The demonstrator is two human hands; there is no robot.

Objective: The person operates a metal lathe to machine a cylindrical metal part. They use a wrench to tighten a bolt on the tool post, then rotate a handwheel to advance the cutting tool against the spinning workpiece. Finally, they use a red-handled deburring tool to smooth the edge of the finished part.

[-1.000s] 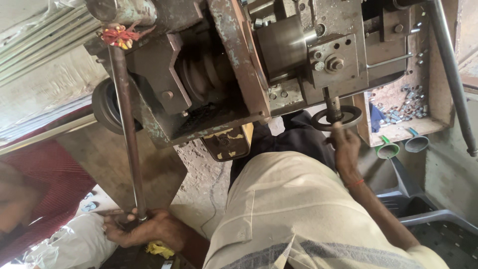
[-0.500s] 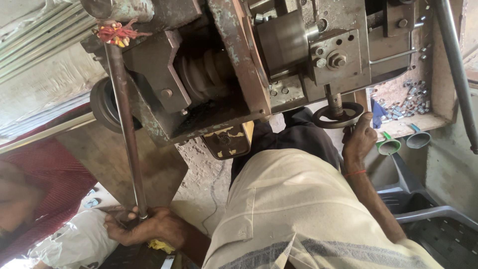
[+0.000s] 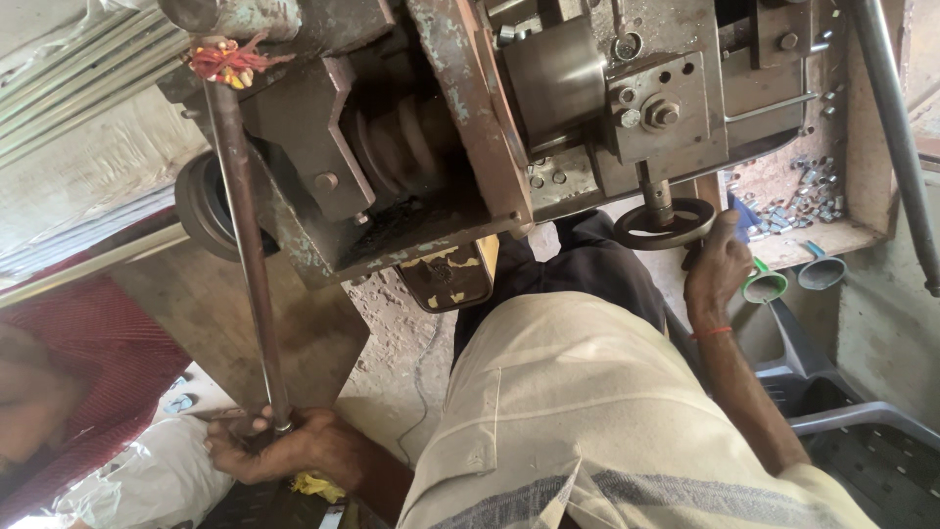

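I sit at a worn metal lathe-like machine (image 3: 460, 147). My left hand (image 3: 284, 453) is closed around the lower end of a long steel rod (image 3: 245, 264) that runs up to the machine's top left, where red thread (image 3: 225, 61) is tied. My right hand (image 3: 720, 269) grips the right rim of a small dark handwheel (image 3: 664, 225) under the machine's bolted block; a red band circles that wrist. My pale shirt (image 3: 587, 411) fills the lower middle.
A wooden tray (image 3: 852, 230) of several small metal parts sits at the upper right, with two green-rimmed cups (image 3: 764, 287) below it. A grey plastic chair (image 3: 862, 431) is at lower right. A person in red (image 3: 69, 382) is at the left. A yellow box (image 3: 450, 274) hangs under the machine.
My right hand has shifted from below the handwheel to its right rim. My left hand stays on the rod. The view has tilted slightly.
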